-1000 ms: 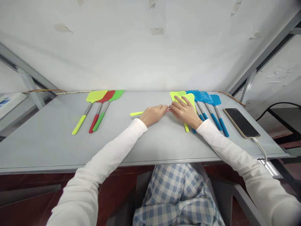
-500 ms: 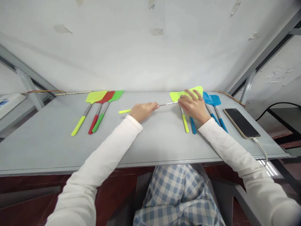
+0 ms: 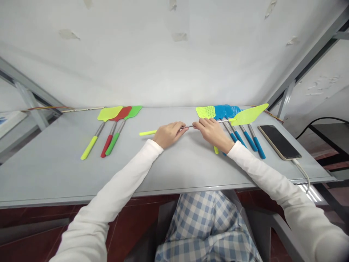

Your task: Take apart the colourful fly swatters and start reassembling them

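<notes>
Both hands grip one yellow-green fly swatter [image 3: 249, 115] with a thin metal telescopic rod, held sideways above the table. My left hand [image 3: 169, 134] is closed round the rod near its yellow handle, which sticks out to the left. Farther along the rod, my right hand [image 3: 214, 134] is closed in a pinch, with the flat head out to its right. Below and behind the right hand lie several blue fly swatters [image 3: 249, 140] and another yellow-green fly swatter [image 3: 205, 112], partly hidden by that hand.
On the left of the grey table [image 3: 174, 167] lie a yellow fly swatter [image 3: 109, 114], a red fly swatter [image 3: 106, 145] and a green fly swatter [image 3: 112, 143]. A phone [image 3: 280, 142] with a white cable lies at the right. Behind stands a white wall [image 3: 152, 65].
My right hand has shifted from the swatter's head leftward and down onto the rod. The head now reaches farther right, over the blue swatters. My left hand still grips near the handle.
</notes>
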Demonstrator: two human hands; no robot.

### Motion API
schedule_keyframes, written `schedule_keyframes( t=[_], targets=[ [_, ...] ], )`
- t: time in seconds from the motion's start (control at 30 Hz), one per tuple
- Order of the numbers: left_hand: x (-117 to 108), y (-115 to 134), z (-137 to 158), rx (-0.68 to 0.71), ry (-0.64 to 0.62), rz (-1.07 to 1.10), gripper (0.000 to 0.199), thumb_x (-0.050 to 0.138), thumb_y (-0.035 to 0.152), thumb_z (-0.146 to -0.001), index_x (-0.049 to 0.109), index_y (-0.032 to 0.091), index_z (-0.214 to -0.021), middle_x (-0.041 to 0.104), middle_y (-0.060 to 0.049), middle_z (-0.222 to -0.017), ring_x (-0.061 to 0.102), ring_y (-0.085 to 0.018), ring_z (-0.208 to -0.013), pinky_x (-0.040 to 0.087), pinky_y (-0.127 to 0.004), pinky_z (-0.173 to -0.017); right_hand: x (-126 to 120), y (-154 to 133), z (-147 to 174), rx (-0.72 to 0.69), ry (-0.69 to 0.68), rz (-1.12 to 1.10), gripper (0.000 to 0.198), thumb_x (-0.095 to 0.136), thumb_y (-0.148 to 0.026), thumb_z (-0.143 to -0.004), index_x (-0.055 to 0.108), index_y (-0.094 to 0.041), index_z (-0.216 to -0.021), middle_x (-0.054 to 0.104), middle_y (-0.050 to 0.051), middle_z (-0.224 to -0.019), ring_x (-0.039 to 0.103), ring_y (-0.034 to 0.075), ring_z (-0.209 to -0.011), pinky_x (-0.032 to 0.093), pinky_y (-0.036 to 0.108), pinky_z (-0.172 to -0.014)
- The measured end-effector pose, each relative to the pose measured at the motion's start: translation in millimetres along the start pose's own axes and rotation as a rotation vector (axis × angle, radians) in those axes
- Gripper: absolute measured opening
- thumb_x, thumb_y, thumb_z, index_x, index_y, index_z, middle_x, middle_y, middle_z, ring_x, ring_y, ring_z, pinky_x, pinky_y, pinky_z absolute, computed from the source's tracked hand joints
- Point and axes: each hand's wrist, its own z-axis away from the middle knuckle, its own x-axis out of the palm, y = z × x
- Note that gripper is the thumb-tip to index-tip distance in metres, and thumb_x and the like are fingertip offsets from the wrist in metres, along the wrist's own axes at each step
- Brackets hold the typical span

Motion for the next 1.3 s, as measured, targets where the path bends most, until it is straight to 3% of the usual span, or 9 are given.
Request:
schedule_keyframes(
  t=[0.13,0.27,0.43,0.8,0.93,1.1,1.3],
  targets=[
    [8,1,-1,0.079,0.072,-0.025,0.045,0.028,0.049,-0.099,0.064,0.021,-0.099,0.074,-0.003,-0.083,0.065,-0.013,-0.066,0.032,-0.025,-0.050,3,11,4,-0.057,0.066,-0.020,0.029,0.031,-0.023,-0.102,0.060,-0.018,-0.099,0.061,0.006,-0.083,0.050,0.018,-0.075,0.029,0.031,-0.068],
    [9,-1,-5,0.099,0.015,-0.097,0.052,0.023,0.053,-0.098,0.064,0.022,-0.096,0.072,-0.004,-0.076,0.062,-0.013,-0.057,0.027,-0.027,-0.046,8,25,6,-0.093,0.080,-0.039,0.028,0.034,-0.026,-0.101,0.061,-0.018,-0.097,0.060,0.004,-0.078,0.049,0.017,-0.072,0.028,0.030,-0.067],
    [6,-6,-8,0.088,-0.071,-0.155,0.058,0.018,0.056,-0.098,0.064,0.021,-0.095,0.069,-0.006,-0.073,0.058,-0.014,-0.054,0.026,-0.027,-0.046,11,39,5,-0.106,0.031,-0.030,0.024,0.038,-0.016,-0.098,0.062,-0.019,-0.095,0.061,0.004,-0.078,0.049,0.018,-0.073,0.028,0.030,-0.068],
    [-26,-75,4,0.014,-0.037,-0.194,0.059,0.020,0.058,-0.096,0.065,0.022,-0.083,0.063,-0.004,-0.066,0.051,-0.013,-0.055,0.024,-0.027,-0.050,7,107,23,0.088,0.055,0.075,0.028,0.036,-0.013,-0.094,0.062,-0.020,-0.086,0.063,0.006,-0.075,0.048,0.020,-0.072,0.029,0.033,-0.068],
    [-27,-85,8,0.021,-0.003,-0.230,0.060,0.019,0.058,-0.096,0.064,0.022,-0.078,0.059,-0.004,-0.061,0.049,-0.013,-0.052,0.023,-0.028,-0.049,0,114,29,0.102,0.040,0.110,0.030,0.034,-0.016,-0.096,0.061,-0.020,-0.083,0.062,0.007,-0.073,0.048,0.021,-0.071,0.029,0.033,-0.066],
    [-21,-93,13,0.052,0.005,-0.204,0.051,0.028,0.054,-0.095,0.064,0.022,-0.079,0.063,-0.004,-0.064,0.053,-0.013,-0.054,0.026,-0.027,-0.049,15,110,34,0.075,0.024,0.038,0.031,0.033,-0.027,-0.099,0.060,-0.019,-0.087,0.063,0.007,-0.079,0.051,0.021,-0.075,0.033,0.032,-0.070],
    [-24,-97,14,-0.144,-0.045,-0.163,0.040,0.039,0.054,-0.089,0.062,0.021,-0.084,0.068,-0.003,-0.072,0.057,-0.015,-0.063,0.029,-0.025,-0.052,27,106,33,0.184,-0.010,0.020,0.035,0.032,-0.038,-0.099,0.060,-0.017,-0.095,0.062,0.010,-0.088,0.053,0.024,-0.081,0.034,0.034,-0.073]
  ],
)
